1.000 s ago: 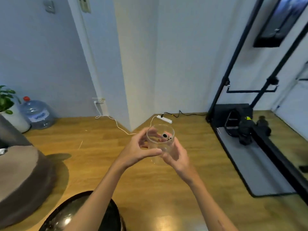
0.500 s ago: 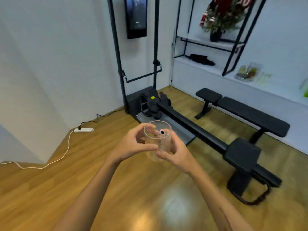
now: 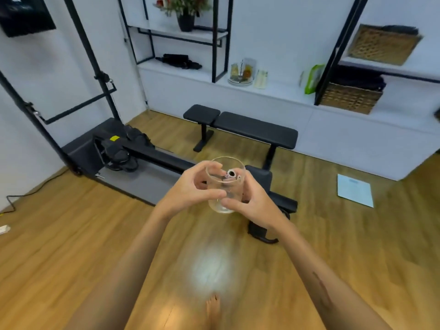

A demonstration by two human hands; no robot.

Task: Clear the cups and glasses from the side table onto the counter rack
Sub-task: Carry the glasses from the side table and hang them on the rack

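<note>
A clear drinking glass [image 3: 225, 184] with a small black-and-white figure printed on its far side is held upright in front of me, above the wooden floor. My left hand [image 3: 190, 190] grips its left side, thumb across the front. My right hand [image 3: 252, 202] grips its right side and lower part. On the white counter at the back stands a round tray [image 3: 240, 81] with several glasses and jars. No side table is in view.
A black weight bench [image 3: 240, 128] and a rowing machine [image 3: 133, 153] stand on the floor between me and the white counter [image 3: 285, 94]. Wicker baskets [image 3: 350, 97] sit on the right shelves. A blue sheet [image 3: 354, 190] lies on the floor. My bare foot [image 3: 213, 310] shows below.
The view has swung right, from a bare wall corner to the gym equipment and counter shelves. Both hands keep the same hold on the glass.
</note>
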